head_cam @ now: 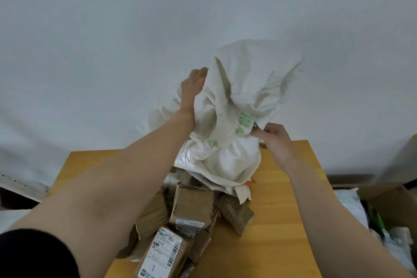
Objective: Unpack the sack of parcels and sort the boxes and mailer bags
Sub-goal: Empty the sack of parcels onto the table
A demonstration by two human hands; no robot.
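— What's closest?
— A labelled box (162, 253), at the front of the heap of boxes (191, 205) on the table (282, 221).
— And the sack?
— The sack (237, 108) hangs upright over the heap, mouth down. The left hand (194, 83) grips it high up (fingertips buried in cloth). The right hand (275, 140) pinches the fabric lower, nearer the mouth. Lifting should spill the rest straight down, I'd judge.

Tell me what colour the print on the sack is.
Green print on the off-white sack, clearest in the head view.
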